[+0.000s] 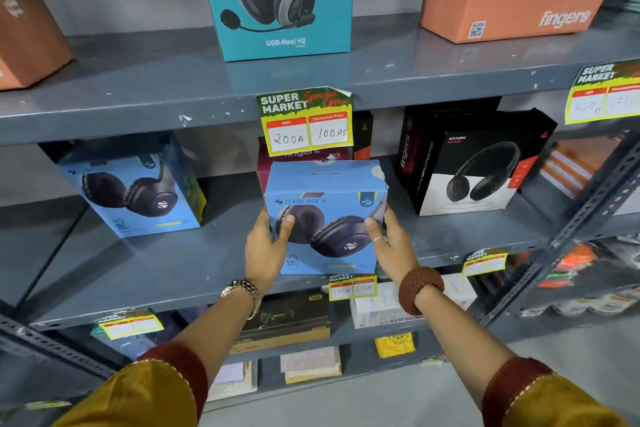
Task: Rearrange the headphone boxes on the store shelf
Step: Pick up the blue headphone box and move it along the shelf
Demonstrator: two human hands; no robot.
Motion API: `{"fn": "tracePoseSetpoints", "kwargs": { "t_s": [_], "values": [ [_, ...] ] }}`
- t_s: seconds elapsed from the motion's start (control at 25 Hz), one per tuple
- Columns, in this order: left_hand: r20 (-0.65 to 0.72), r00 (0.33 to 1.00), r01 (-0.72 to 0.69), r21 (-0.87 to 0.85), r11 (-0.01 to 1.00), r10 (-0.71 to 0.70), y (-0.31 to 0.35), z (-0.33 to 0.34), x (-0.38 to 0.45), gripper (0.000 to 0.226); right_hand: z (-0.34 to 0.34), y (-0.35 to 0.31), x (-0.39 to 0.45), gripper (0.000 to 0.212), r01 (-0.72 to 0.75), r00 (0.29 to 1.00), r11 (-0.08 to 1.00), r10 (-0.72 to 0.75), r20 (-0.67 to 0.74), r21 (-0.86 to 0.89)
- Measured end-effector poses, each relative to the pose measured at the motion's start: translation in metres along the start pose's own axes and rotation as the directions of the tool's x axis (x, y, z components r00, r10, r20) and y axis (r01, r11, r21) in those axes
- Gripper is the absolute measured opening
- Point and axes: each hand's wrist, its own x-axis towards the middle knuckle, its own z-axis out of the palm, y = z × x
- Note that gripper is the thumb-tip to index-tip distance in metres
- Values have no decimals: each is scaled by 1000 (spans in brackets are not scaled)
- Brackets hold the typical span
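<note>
Clamping both sides of a light-blue cardboard Zebronics headphone box (325, 218), left hand (265, 246) and right hand (393, 241) each keep a closed grip, thumbs on the glossy printed front, other fingers hidden behind. Box upright at the front edge of the grey painted metal middle shelf (166, 274), top corner torn. Forearms reach up; metal wristwatch (242, 291) left, brown knitted band (420, 288) right. Behind it, a maroon box (298, 156) mostly covered. Same blue box design (133, 191) stands left, black-and-white box (474, 166) right. Yellow paper price tag (306, 121) hangs above. Lower-shelf items blurred.
</note>
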Motion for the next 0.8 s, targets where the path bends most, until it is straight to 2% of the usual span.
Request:
{"fn": "tracePoseSetpoints", "kwargs": {
  "t_s": [0.2,0.48,0.6,0.8],
  "values": [
    [-50,997,-54,53,997,56,11,-12,-22,39,-23,-3,-14,38,21,1000,1000,-22,-14,-23],
    [-64,996,-60,-14,998,59,27,-35,-63,30,-50,-24,-51,37,108,994,993,-109,-15,-45],
    [-111,993,-42,-44,998,37,28,-60,-75,27,-37,-42,-59,35,154,988,986,-153,9,-70],
    [-173,985,15,-57,998,-25,-1,-138,-75,27,36,-69,-63,33,226,970,972,-219,101,-65]
  ]
}}
